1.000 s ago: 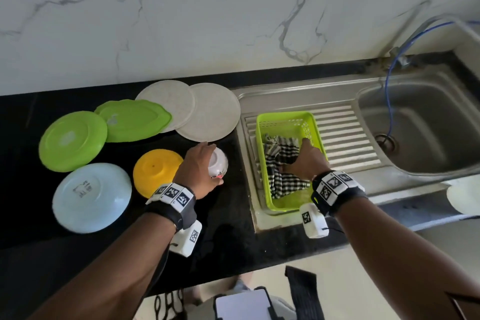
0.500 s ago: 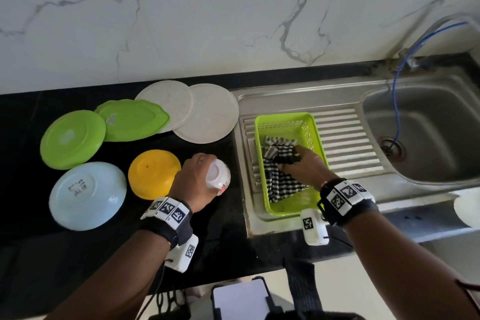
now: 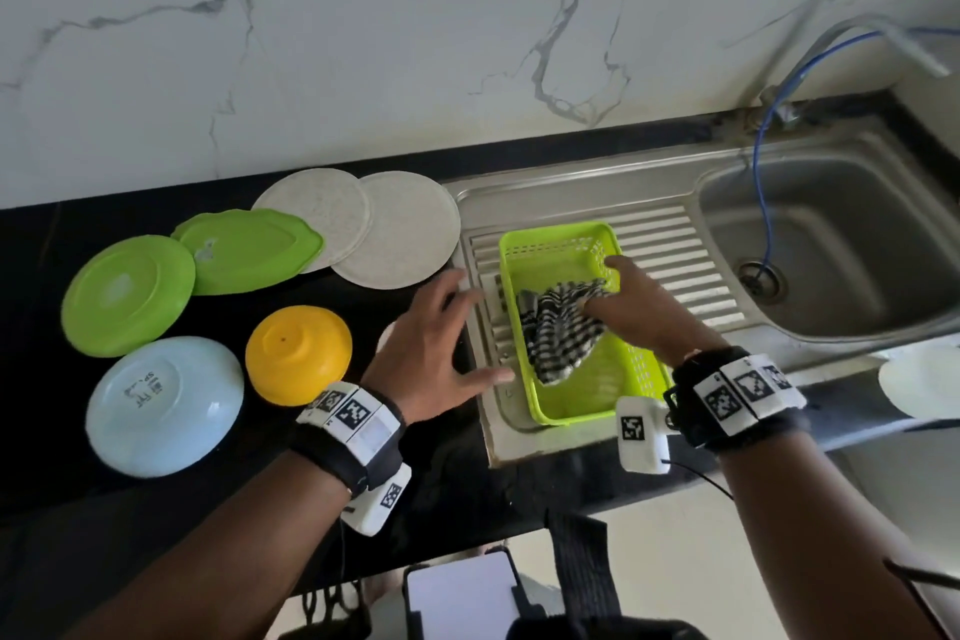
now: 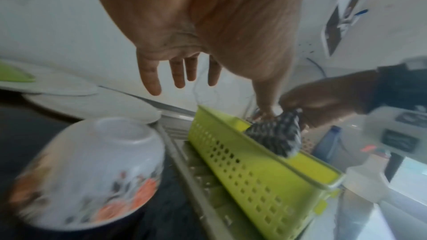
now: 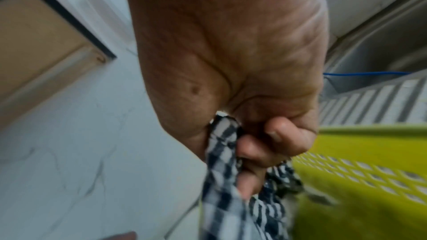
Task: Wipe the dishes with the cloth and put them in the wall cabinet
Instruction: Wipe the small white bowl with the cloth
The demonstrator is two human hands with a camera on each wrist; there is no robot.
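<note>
In the lime-green perforated basket [image 3: 566,400] on the sink's ribbed drainboard [image 3: 670,255], our right hand [image 3: 631,307] has its fingers [image 5: 258,151] curled tight around a bunch of the black-and-white checked cloth [image 3: 558,327], whose loose end trails down onto the basket floor. Our left hand [image 3: 434,343] hovers over the counter edge beside the basket with fingers [image 4: 150,78] straight and spread, holding nothing. Just beneath it, a white bowl with an orange pattern [image 4: 90,171] sits upside down on the black counter [image 3: 452,478], apart from the palm. Further left lie a yellow bowl [image 3: 298,353], a pale blue plate [image 3: 163,405], two green plates [image 3: 127,294] and two speckled white plates [image 3: 400,229], all face down.
</note>
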